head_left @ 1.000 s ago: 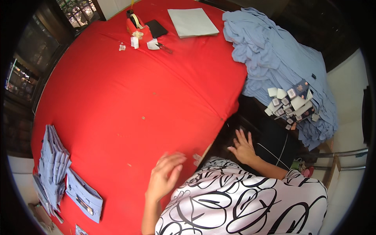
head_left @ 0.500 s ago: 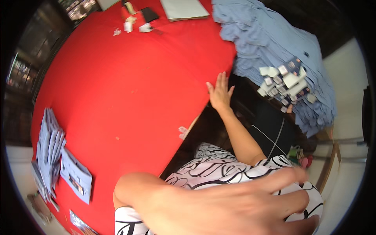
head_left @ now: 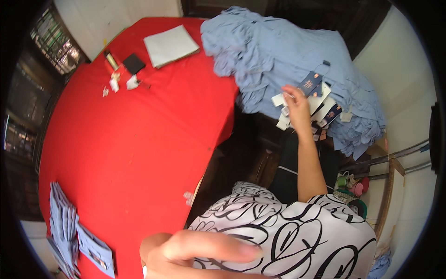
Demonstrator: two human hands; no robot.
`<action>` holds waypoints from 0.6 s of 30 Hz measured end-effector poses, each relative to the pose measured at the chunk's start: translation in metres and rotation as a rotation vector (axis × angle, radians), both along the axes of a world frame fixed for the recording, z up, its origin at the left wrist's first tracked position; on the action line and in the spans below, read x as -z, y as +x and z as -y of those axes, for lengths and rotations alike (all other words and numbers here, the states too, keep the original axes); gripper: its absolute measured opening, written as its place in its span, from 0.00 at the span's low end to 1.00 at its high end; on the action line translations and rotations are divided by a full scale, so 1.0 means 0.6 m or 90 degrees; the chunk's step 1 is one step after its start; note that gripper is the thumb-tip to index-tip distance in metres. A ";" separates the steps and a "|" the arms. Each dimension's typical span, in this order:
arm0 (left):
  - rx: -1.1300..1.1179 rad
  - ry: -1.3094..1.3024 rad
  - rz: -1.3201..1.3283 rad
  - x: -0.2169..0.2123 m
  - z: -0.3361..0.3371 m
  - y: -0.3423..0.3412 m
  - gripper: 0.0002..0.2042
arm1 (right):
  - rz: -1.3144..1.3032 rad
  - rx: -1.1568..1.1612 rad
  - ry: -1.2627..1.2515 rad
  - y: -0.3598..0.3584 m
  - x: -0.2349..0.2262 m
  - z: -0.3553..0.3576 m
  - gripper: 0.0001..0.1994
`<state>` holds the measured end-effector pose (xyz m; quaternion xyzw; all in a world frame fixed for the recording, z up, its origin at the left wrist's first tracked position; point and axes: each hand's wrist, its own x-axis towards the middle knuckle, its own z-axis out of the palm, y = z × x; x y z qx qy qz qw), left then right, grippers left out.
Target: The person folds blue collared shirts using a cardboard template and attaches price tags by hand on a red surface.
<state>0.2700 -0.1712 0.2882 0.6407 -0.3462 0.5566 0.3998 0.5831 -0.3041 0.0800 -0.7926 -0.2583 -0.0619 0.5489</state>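
My right hand (head_left: pixel 297 109) reaches over a pile of hang tags (head_left: pixel 331 100), white and dark blue, at the upper right. Its fingers are bent together on what looks like a tag; the hand hides part of it. The tags lie on a large heap of light blue garments (head_left: pixel 278 46) at the right end of the red-covered table (head_left: pixel 130 153). Close to the camera at the lower edge, my left hand (head_left: pixel 200 255) is raised in front of my patterned clothes, fingers stretched out and nothing seen in it.
A stack of folded blue garments (head_left: pixel 62 228) lies at the table's left edge, beside one folded piece with a label (head_left: pixel 96 249). White sheets (head_left: pixel 171 46), a black square item (head_left: pixel 134 63) and small white scraps (head_left: pixel 132 82) rest at the back. Coloured rolls (head_left: pixel 355 188) stand at right.
My right hand has left the red table edge and moved up and right onto the tags. My left hand has drawn back lower and to the left. The view has shifted.
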 end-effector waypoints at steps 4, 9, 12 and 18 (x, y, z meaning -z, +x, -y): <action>0.248 -0.095 -0.082 0.016 0.003 0.057 0.05 | 0.132 0.122 0.033 0.127 -0.138 0.038 0.12; 0.500 -0.190 -0.319 -0.004 -0.011 0.128 0.03 | 0.293 0.286 -0.188 0.436 -0.210 0.150 0.17; 0.547 -0.311 -0.246 0.010 0.012 0.170 0.03 | 0.244 0.319 -0.332 0.594 -0.243 0.174 0.19; 0.936 -0.469 -0.269 0.050 0.042 0.243 0.09 | 0.166 0.333 -0.414 0.803 -0.243 0.221 0.31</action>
